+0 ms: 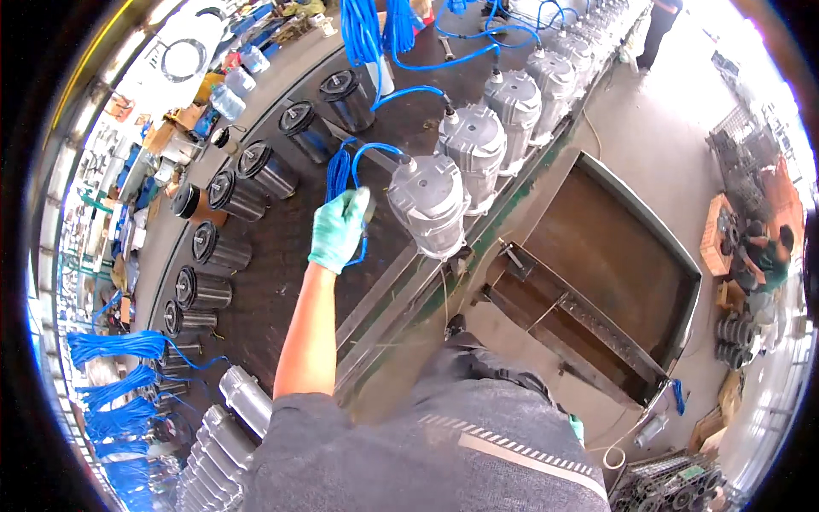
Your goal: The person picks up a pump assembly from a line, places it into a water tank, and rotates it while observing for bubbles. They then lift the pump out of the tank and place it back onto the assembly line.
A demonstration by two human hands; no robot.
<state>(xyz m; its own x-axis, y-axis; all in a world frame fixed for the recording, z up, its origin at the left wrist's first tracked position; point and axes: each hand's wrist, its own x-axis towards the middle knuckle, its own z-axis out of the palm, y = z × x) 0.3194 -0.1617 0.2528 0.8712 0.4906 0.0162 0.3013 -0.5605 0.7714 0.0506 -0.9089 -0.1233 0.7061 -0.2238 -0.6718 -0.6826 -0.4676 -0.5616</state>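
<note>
My left hand (338,230), in a light green glove, is closed around a coil of blue cable (339,173) over the dark bench. Loops of the coil stick out above and below my fingers. From it a strand arcs to the top of the nearest grey metal motor housing (429,203), which stands upright at the bench edge, just right of my hand. Only a small bit of my right hand (577,428), also gloved in green, shows beside my body at the lower right; its fingers are hidden.
More upright housings (472,154) with blue cables line the bench edge. Shiny cylinders with black tops (264,169) curve along the far side. Cable bundles (119,346) and grey housings lie lower left. A metal-framed bin (610,256) stands right; a person (772,260) works far right.
</note>
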